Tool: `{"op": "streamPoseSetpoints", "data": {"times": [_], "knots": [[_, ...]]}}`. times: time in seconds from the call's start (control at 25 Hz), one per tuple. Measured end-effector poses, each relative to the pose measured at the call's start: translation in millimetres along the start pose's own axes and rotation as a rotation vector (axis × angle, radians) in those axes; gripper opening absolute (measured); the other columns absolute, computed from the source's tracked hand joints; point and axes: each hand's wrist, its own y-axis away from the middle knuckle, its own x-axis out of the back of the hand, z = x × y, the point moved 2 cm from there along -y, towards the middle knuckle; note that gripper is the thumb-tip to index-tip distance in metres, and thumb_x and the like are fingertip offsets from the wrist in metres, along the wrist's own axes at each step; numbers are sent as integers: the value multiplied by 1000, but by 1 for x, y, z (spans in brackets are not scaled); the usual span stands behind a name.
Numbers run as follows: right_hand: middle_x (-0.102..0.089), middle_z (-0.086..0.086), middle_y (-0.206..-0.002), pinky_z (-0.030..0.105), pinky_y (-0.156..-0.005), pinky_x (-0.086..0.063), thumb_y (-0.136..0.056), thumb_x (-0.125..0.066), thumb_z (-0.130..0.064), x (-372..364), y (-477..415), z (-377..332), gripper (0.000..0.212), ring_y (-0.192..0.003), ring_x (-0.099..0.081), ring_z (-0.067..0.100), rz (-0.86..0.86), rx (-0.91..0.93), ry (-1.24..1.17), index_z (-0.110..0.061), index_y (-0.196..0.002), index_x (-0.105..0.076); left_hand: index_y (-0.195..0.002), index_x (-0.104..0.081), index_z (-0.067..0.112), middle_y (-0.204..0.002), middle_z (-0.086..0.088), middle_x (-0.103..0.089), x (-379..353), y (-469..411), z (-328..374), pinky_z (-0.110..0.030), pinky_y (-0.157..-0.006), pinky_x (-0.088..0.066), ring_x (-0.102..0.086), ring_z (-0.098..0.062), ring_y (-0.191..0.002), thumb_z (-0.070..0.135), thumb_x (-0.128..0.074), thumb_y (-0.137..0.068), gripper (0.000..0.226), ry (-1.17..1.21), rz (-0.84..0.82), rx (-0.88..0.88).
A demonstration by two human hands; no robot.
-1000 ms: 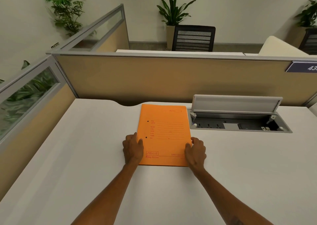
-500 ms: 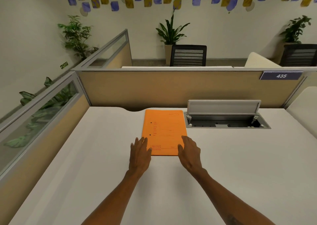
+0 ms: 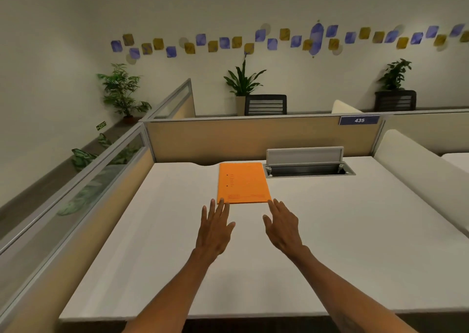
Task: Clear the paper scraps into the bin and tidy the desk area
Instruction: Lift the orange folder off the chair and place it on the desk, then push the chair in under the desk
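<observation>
The orange folder lies squared against the surface's far edge; left hand and right hand hover spread, holding nothing; no scraps show.

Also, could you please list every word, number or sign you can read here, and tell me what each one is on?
"435": white digits on the blue plate on the partition's top edge.
Green exit sign low on the left wall: lettering too small to read.
Red print on the orange folder: too blurred to read.
Nothing else legible.
</observation>
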Motion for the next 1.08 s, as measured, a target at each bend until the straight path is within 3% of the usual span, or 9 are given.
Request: {"op": "streamPoseSetpoints", "data": {"times": [0.52, 0.72, 1.08], "knots": [[-15, 3, -167, 49, -122, -14, -107, -33, -38, 81, 181, -44, 55, -154, -10, 25, -17, 77, 84, -20, -158, -19, -160, 4, 19, -167, -6, 12, 66, 181, 40, -50, -120, 14, 17, -28, -153, 51, -19, -106, 67, -47, 64, -8], [-12, 4, -167, 49, -122, -13, -108, -32, -38, 105, 217, -35, 55, -154, -8, 25, -43, 98, 101, -20, -158, -18, -160, 5, 22, -167, -3, 13, 74, 217, 62, -56, -112, 23, 17, -30, -153, 53, -19, -105, 68, -91, 82, 10], [-10, 4, -168, 49, -123, -10, -108, -34, -38, 152, 281, -8, 56, -154, -7, 26, -77, 137, 85, -20, -158, -17, -159, 8, 18, -167, -6, 15, 98, 288, 119, -49, -117, 19, 17, -29, -153, 49, -23, -106, 69, -74, 93, 26]]}}
